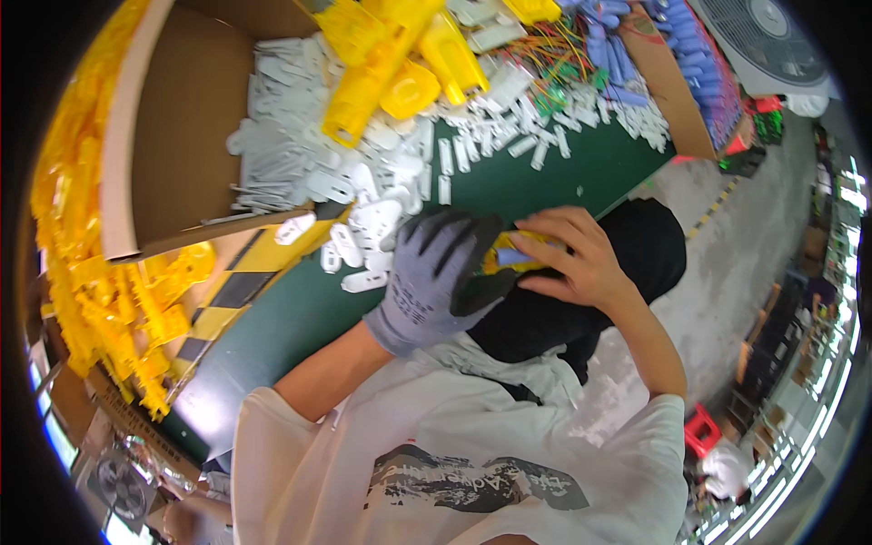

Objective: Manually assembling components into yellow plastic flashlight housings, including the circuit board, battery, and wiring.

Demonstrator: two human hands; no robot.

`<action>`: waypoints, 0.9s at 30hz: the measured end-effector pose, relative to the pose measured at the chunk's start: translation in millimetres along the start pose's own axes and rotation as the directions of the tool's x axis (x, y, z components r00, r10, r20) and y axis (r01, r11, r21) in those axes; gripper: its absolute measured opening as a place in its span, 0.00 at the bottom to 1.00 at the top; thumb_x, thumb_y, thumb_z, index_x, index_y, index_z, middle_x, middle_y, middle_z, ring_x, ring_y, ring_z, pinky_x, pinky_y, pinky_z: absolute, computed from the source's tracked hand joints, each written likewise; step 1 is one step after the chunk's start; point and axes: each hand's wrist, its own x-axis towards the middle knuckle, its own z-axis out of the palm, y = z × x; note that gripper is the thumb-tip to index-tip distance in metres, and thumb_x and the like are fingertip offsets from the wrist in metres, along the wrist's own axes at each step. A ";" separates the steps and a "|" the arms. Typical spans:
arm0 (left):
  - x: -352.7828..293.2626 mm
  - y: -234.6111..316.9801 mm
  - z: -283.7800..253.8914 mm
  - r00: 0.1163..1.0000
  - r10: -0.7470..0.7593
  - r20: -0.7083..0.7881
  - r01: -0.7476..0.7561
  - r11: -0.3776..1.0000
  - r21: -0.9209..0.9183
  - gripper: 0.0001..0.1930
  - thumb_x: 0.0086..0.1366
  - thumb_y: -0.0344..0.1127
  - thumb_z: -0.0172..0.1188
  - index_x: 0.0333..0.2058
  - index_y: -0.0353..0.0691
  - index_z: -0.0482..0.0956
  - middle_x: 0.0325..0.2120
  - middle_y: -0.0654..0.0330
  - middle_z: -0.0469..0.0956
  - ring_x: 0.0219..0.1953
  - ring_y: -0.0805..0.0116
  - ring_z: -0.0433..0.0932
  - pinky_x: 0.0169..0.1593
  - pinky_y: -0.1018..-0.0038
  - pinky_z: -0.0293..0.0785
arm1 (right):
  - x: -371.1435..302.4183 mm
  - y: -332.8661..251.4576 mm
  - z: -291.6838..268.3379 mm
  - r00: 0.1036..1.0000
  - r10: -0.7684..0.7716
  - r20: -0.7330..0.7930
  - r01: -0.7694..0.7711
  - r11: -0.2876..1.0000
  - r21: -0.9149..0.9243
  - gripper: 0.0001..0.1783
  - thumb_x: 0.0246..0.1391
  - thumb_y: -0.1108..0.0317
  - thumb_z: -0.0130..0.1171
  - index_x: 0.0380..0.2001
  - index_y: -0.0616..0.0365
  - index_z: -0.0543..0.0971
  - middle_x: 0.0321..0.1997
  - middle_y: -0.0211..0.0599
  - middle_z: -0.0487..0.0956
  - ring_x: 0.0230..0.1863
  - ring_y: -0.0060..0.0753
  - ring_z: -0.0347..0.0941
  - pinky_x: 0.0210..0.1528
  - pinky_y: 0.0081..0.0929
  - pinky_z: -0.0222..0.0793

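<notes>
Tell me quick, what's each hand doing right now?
Left hand, gloved: closed around the yellow part.
Right hand, bare: fingers pressed on the same yellow part, gripping it.

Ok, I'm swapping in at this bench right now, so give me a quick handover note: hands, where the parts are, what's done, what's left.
Left hand: grey work glove, gripping a yellow plastic part at the edge of the green table.
Right hand: bare, fingers pressing on the same part, which has a blue piece in it.
White plastic pieces lie heaped just beyond the hands; more yellow housings behind them; cardboard box to the left.
Done: part in hand. Left: cannot tell from here.
</notes>
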 end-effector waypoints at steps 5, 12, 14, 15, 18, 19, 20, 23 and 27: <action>-11.1 29.3 -18.9 0.975 0.179 -0.130 -0.124 0.929 0.349 0.24 0.41 0.32 0.70 0.41 0.39 0.75 0.38 0.53 0.73 0.40 0.56 0.72 0.44 0.61 0.69 | -12.1 -6.3 3.5 0.982 0.084 -0.172 -0.074 0.995 0.064 0.35 0.32 0.70 0.73 0.49 0.56 0.74 0.41 0.38 0.79 0.34 0.41 0.75 0.38 0.32 0.73; -27.8 105.1 -20.3 0.679 -0.733 -0.031 0.552 0.538 -0.637 0.51 0.51 0.21 0.56 0.67 0.44 0.31 0.55 0.51 0.60 0.44 0.65 0.70 0.49 0.69 0.69 | 1.7 -78.0 16.4 0.876 0.235 -0.421 -0.089 0.937 0.337 0.32 0.35 0.72 0.73 0.48 0.64 0.73 0.44 0.47 0.77 0.38 0.42 0.76 0.39 0.31 0.72; -24.4 103.4 -13.4 0.581 -0.798 -0.162 0.534 0.524 -0.663 0.48 0.54 0.20 0.53 0.67 0.45 0.34 0.56 0.52 0.59 0.47 0.66 0.69 0.50 0.71 0.67 | 11.0 -93.3 26.7 0.929 0.192 -0.317 -0.055 0.918 0.393 0.32 0.36 0.71 0.72 0.48 0.63 0.73 0.46 0.48 0.76 0.39 0.43 0.75 0.41 0.32 0.72; -23.1 100.9 -13.6 0.472 -0.836 -0.279 0.497 0.514 -0.700 0.44 0.56 0.19 0.51 0.67 0.45 0.36 0.57 0.53 0.59 0.49 0.68 0.67 0.51 0.74 0.66 | 14.2 -99.3 30.1 0.968 0.135 -0.213 -0.031 0.902 0.431 0.31 0.38 0.70 0.71 0.49 0.63 0.73 0.48 0.49 0.76 0.41 0.44 0.75 0.43 0.33 0.71; -36.4 83.9 -28.4 0.356 -0.886 -0.298 0.559 0.458 -0.692 0.38 0.61 0.23 0.50 0.67 0.47 0.44 0.55 0.58 0.62 0.44 0.74 0.67 0.45 0.78 0.67 | 21.3 -96.0 33.7 0.993 0.100 -0.054 -0.049 0.804 0.593 0.32 0.40 0.65 0.70 0.50 0.61 0.73 0.50 0.47 0.75 0.44 0.45 0.74 0.47 0.34 0.70; -43.0 80.1 -32.1 0.338 -0.893 -0.297 0.564 0.445 -0.695 0.37 0.62 0.24 0.51 0.67 0.48 0.45 0.54 0.57 0.64 0.42 0.73 0.68 0.43 0.77 0.69 | 25.4 -87.4 30.8 0.998 0.056 0.015 -0.051 0.724 0.688 0.32 0.40 0.64 0.70 0.51 0.61 0.73 0.49 0.46 0.76 0.44 0.44 0.74 0.48 0.34 0.69; -50.4 76.7 -34.6 0.335 -0.893 -0.301 0.569 0.446 -0.691 0.37 0.62 0.24 0.51 0.67 0.48 0.45 0.54 0.57 0.64 0.42 0.73 0.68 0.43 0.77 0.69 | 29.2 -77.2 23.4 0.991 0.131 0.034 -0.119 0.722 0.682 0.31 0.40 0.62 0.70 0.49 0.61 0.74 0.44 0.43 0.78 0.43 0.42 0.75 0.47 0.34 0.70; -67.4 68.5 -43.6 0.309 -0.913 -0.268 0.543 0.400 -0.738 0.38 0.61 0.24 0.51 0.67 0.51 0.46 0.51 0.55 0.66 0.40 0.70 0.71 0.37 0.74 0.73 | 42.9 -52.2 23.1 0.886 0.435 -0.161 -0.333 0.839 0.430 0.15 0.44 0.67 0.66 0.37 0.59 0.77 0.31 0.38 0.78 0.31 0.34 0.75 0.34 0.30 0.71; -58.4 64.1 -37.2 0.466 -0.846 -0.258 0.549 0.506 -0.666 0.42 0.57 0.20 0.52 0.67 0.51 0.44 0.58 0.56 0.61 0.46 0.67 0.71 0.43 0.70 0.74 | 50.1 -38.4 43.0 0.896 0.411 -0.170 -0.392 0.910 0.136 0.13 0.45 0.64 0.66 0.31 0.56 0.74 0.27 0.33 0.75 0.29 0.37 0.73 0.31 0.30 0.69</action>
